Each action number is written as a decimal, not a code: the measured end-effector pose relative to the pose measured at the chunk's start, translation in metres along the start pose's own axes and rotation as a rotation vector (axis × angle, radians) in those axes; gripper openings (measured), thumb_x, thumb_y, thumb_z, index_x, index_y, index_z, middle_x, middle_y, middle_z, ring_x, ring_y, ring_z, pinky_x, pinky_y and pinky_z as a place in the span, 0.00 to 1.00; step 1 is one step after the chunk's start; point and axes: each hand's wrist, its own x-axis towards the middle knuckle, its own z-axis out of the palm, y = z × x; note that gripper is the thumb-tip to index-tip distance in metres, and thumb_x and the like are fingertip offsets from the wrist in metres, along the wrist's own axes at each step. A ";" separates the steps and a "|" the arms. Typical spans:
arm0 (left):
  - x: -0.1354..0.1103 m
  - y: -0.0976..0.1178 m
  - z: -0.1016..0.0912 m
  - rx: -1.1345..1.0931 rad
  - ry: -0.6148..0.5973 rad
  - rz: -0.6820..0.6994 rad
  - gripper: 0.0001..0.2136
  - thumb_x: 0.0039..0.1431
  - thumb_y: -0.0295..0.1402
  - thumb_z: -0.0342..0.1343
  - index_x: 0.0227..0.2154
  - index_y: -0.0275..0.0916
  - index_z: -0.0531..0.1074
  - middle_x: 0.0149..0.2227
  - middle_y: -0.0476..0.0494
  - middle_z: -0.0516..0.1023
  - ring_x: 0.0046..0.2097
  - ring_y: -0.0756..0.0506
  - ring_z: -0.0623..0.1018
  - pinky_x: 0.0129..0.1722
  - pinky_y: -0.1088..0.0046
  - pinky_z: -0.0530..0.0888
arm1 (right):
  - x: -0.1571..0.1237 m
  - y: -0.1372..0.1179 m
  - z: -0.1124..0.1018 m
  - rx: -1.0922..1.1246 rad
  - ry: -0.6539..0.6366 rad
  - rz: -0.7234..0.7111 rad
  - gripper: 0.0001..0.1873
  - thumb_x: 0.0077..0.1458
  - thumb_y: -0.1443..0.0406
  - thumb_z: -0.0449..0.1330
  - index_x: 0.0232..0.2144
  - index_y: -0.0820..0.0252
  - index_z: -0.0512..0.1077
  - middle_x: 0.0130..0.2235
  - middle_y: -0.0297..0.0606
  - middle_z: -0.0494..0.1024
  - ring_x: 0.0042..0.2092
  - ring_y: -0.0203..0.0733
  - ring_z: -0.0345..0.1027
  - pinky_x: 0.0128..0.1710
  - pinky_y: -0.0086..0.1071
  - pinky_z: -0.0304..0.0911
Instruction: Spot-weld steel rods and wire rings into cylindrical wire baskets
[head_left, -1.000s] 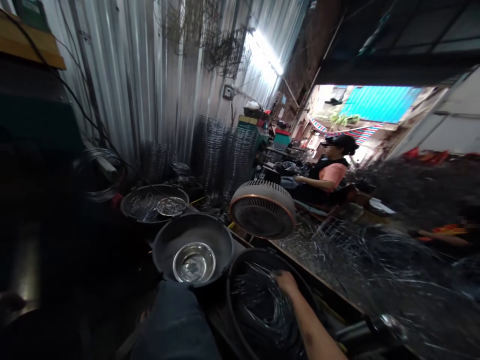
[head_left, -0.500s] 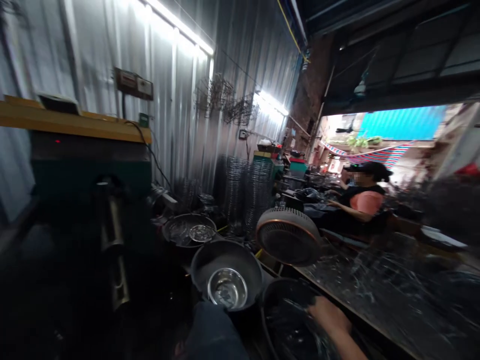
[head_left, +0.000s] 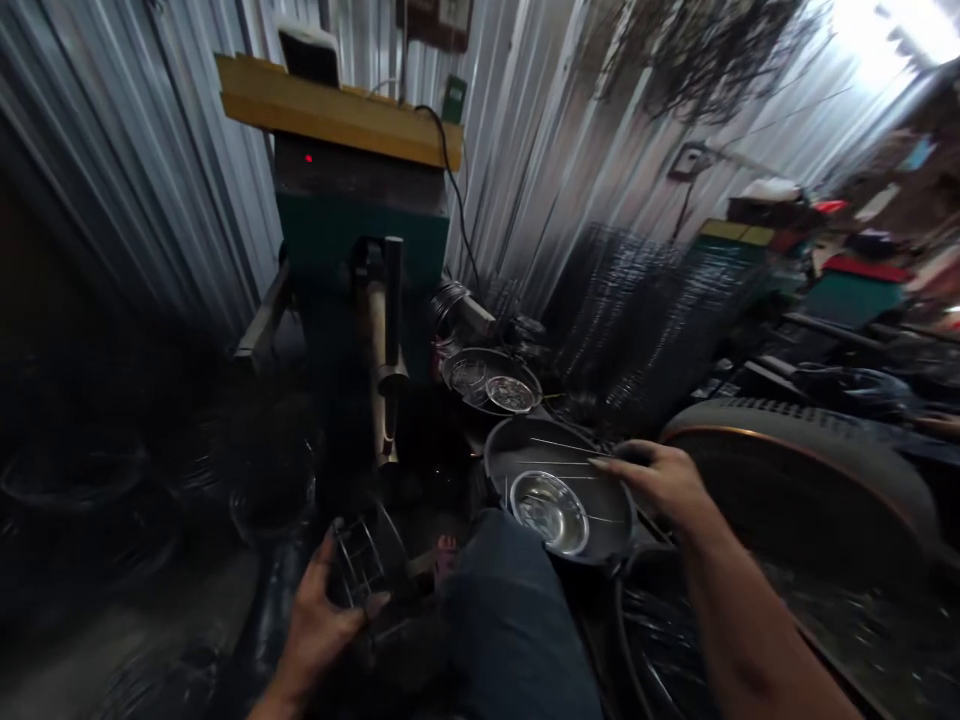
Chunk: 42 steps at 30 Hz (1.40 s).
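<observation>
Low in the view, my left hand (head_left: 322,610) is closed around a small round wire frame (head_left: 364,560), thumb on its near side and fingers on its far side; its lower part is lost in the dark. My right hand (head_left: 664,485) is at the rim of a black basin (head_left: 499,450), fingertips pinching several thin metal rods (head_left: 559,462) that stretch leftward over the basin. Inside that basin sits a shiny metal bowl (head_left: 550,512) with small bits in it. My knee (head_left: 517,600) is between the two hands.
A green machine with a yellow top (head_left: 337,110) and a protruding metal arm (head_left: 386,370) stands ahead. Behind the near basin is another basin (head_left: 491,400) holding a bowl. A large round fan (head_left: 795,480) stands at right, and a dark tub (head_left: 637,620) below my right forearm.
The view has swung left and down toward the machine. My right hand has left the dark tub and now holds rods over the basin; my left hand has come into view with the wire frame.
</observation>
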 end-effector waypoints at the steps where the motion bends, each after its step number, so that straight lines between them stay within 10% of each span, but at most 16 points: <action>1: 0.007 0.004 -0.001 0.010 0.010 0.051 0.47 0.36 0.50 0.66 0.61 0.37 0.58 0.60 0.32 0.65 0.60 0.32 0.67 0.59 0.54 0.65 | 0.009 -0.017 0.014 0.143 -0.073 -0.018 0.19 0.38 0.50 0.65 0.28 0.59 0.78 0.31 0.40 0.80 0.35 0.46 0.73 0.33 0.33 0.64; 6: 0.035 0.018 -0.002 0.122 0.058 0.270 0.43 0.43 0.45 0.67 0.62 0.45 0.56 0.61 0.36 0.64 0.61 0.33 0.65 0.60 0.48 0.64 | 0.042 -0.075 0.092 0.711 -0.433 0.037 0.21 0.27 0.53 0.71 0.19 0.62 0.72 0.20 0.33 0.70 0.24 0.35 0.61 0.26 0.31 0.56; 13: 0.059 0.022 -0.002 0.295 0.091 0.404 0.42 0.47 0.44 0.64 0.64 0.43 0.52 0.62 0.35 0.62 0.61 0.34 0.65 0.59 0.49 0.65 | 0.055 -0.088 0.160 0.864 -0.635 0.083 0.17 0.25 0.59 0.72 0.17 0.63 0.72 0.19 0.30 0.69 0.25 0.34 0.59 0.26 0.30 0.55; 42: 0.084 0.020 -0.007 0.220 0.058 0.552 0.43 0.46 0.43 0.66 0.64 0.46 0.52 0.60 0.39 0.65 0.59 0.36 0.69 0.56 0.55 0.70 | 0.053 -0.119 0.174 0.853 -0.660 0.010 0.17 0.26 0.61 0.74 0.20 0.62 0.72 0.20 0.31 0.71 0.24 0.34 0.62 0.25 0.29 0.56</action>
